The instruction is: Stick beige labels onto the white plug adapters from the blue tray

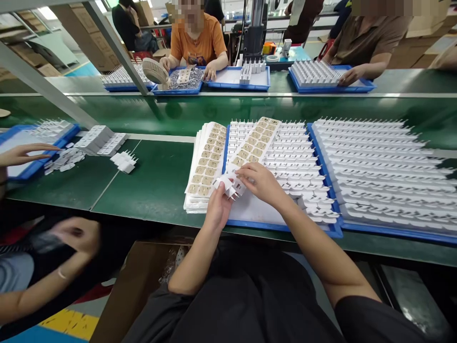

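My left hand [218, 208] grips white plug housings with metal pins [228, 186], held over the front of a blue-edged tray. My right hand [262, 185] has its fingertips drawn together at the upper side of these plugs; whatever they pinch is too small to tell. Just beyond the fingers, a sheet of beige stickers [255, 143] lies slanted across rows of white plugs [296, 155] in the tray [257, 224]. Left of it rests a thick stack of similar sticker sheets [207, 164].
A second tray [389, 228] of plug rows stands at right. Several loose plugs [124, 162] and white pieces [66, 158] lie on the green bench [153, 190] at left, near a co-worker's hands [76, 236]. Across the bench, people work at trays [237, 86]; a small fan [156, 71] stands there.
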The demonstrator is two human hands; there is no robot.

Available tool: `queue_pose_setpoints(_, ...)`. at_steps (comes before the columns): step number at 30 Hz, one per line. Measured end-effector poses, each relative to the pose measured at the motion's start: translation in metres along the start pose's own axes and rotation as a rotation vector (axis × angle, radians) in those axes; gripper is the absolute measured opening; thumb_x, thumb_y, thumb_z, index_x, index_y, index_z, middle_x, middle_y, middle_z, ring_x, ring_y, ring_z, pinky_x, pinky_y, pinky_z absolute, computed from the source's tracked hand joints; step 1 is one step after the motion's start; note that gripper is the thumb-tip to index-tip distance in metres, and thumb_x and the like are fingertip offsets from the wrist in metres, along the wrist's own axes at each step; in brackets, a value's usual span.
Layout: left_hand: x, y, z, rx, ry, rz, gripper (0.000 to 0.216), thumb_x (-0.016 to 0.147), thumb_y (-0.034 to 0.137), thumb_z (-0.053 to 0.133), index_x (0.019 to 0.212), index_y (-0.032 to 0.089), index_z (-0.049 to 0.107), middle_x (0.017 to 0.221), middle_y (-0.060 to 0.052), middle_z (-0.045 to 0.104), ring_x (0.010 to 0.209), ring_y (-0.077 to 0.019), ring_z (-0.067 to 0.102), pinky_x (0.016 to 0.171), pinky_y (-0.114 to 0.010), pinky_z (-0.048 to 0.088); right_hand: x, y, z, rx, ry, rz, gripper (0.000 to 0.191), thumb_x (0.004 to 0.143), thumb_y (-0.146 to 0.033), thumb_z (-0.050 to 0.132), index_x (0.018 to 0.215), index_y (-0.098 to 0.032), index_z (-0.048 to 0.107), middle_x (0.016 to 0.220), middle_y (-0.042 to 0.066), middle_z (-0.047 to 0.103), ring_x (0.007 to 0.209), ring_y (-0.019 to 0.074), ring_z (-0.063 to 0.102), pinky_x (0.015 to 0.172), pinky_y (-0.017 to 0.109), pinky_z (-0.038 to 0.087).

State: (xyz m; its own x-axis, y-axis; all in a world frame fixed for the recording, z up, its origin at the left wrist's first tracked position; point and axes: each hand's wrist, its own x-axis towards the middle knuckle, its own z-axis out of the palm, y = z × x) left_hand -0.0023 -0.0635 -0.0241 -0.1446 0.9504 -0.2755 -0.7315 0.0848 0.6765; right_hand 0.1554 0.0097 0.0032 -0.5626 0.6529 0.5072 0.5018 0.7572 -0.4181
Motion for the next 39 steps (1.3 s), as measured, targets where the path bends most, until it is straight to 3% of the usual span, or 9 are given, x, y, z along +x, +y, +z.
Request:
queue_pose_setpoints(9, -0.002, 0.005, -0.005, -0.015, -0.048, -0.019, 0.047, 0.076, 0.049, 0.087, 0.105, 0.012, 0.079, 0.099, -0.009, 0.078, 0.086, -0.0178, 0.072, 0.077, -0.027, 0.055, 0.004, -0.004, -0.011, -0.213, -0.05, -0.193, 0.023, 0.106, -0.024, 0.05, 0.099, -0.022, 0.072, 0.098, 0.007, 0.076, 0.09, 0.0217, 0.068, 0.074, 0.032, 0.051)
queue_pose_setpoints(13, -0.003, 0.005, -0.004, 0.013, -0.012, -0.008, 0.05, 0.075, 0.049, 0.088, 0.105, 0.011, 0.078, 0.103, -0.01, 0.078, 0.089, -0.0185, 0.073, 0.08, -0.029, 0.056, 0.003, -0.002, -0.016, -0.139, -0.034, -0.142, 0.02, 0.105, -0.022, 0.05, 0.097, -0.022, 0.068, 0.094, 0.007, 0.076, 0.088, 0.0208, 0.068, 0.073, 0.032, 0.051)
queue_pose_setpoints(18, 0.0, 0.001, -0.01, 0.118, -0.04, -0.009, 0.061, 0.069, 0.054, 0.091, 0.111, 0.012, 0.076, 0.119, -0.015, 0.076, 0.108, -0.0264, 0.073, 0.094, -0.036, 0.056, -0.004, -0.001, -0.033, 0.176, 0.196, 0.065, 0.008, 0.1, -0.024, 0.057, 0.099, -0.024, 0.065, 0.098, 0.006, 0.073, 0.091, 0.0201, 0.069, 0.072, 0.031, 0.056)
queue_pose_setpoints(22, -0.003, 0.004, -0.02, 0.35, -0.085, 0.079, 0.065, 0.073, 0.056, 0.087, 0.123, 0.017, 0.072, 0.132, -0.015, 0.072, 0.13, -0.0323, 0.064, 0.111, -0.043, 0.049, -0.013, -0.002, -0.037, 0.455, 0.329, 0.273, 0.004, 0.093, -0.026, 0.067, 0.089, -0.024, 0.066, 0.093, 0.004, 0.075, 0.088, 0.0194, 0.072, 0.074, 0.031, 0.058)
queue_pose_setpoints(26, -0.022, 0.022, -0.025, 0.852, -0.183, 0.237, 0.059, 0.084, 0.049, 0.08, 0.135, 0.024, 0.066, 0.142, -0.013, 0.065, 0.141, -0.0346, 0.055, 0.119, -0.049, 0.042, -0.024, -0.008, -0.031, 0.701, 0.281, 0.366, 0.012, 0.088, -0.032, 0.075, 0.086, -0.023, 0.069, 0.086, 0.003, 0.074, 0.077, 0.0175, 0.07, 0.075, 0.033, 0.059)
queue_pose_setpoints(29, -0.041, 0.036, -0.025, 1.217, -0.165, 0.377, 0.052, 0.086, 0.043, 0.079, 0.135, 0.028, 0.067, 0.155, -0.013, 0.052, 0.148, -0.0366, 0.046, 0.12, -0.053, 0.04, -0.032, -0.018, -0.024, 0.815, 0.243, 0.36, 0.014, 0.089, -0.035, 0.076, 0.085, -0.023, 0.069, 0.086, 0.003, 0.073, 0.08, 0.0176, 0.071, 0.076, 0.033, 0.059)
queue_pose_setpoints(32, -0.052, 0.041, -0.023, 1.373, -0.115, 0.54, 0.049, 0.086, 0.04, 0.079, 0.133, 0.029, 0.069, 0.159, -0.013, 0.042, 0.138, -0.0338, 0.052, 0.115, -0.051, 0.045, -0.037, -0.032, -0.02, 0.867, 0.229, 0.347, 0.016, 0.089, -0.035, 0.077, 0.084, -0.023, 0.068, 0.091, 0.004, 0.075, 0.085, 0.018, 0.071, 0.078, 0.033, 0.058)
queue_pose_setpoints(35, -0.053, 0.041, -0.022, 1.431, -0.062, 0.662, 0.049, 0.084, 0.04, 0.081, 0.131, 0.03, 0.07, 0.141, -0.013, 0.051, 0.124, -0.0299, 0.056, 0.109, -0.049, 0.049, -0.04, -0.044, -0.019, 0.899, 0.216, 0.365, 0.021, 0.088, -0.038, 0.078, 0.082, -0.022, 0.067, 0.083, 0.004, 0.073, 0.077, 0.017, 0.07, 0.073, 0.032, 0.057)
queue_pose_setpoints(39, -0.047, 0.036, -0.027, 1.246, -0.169, 0.627, 0.06, 0.084, 0.039, 0.081, 0.139, 0.027, 0.061, 0.118, -0.009, 0.064, 0.105, -0.0233, 0.066, 0.097, -0.04, 0.055, -0.042, -0.054, -0.02, 0.968, 0.207, 0.411, 0.029, 0.085, -0.045, 0.081, 0.08, -0.021, 0.065, 0.076, 0.002, 0.069, 0.068, 0.015, 0.065, 0.065, 0.03, 0.056)
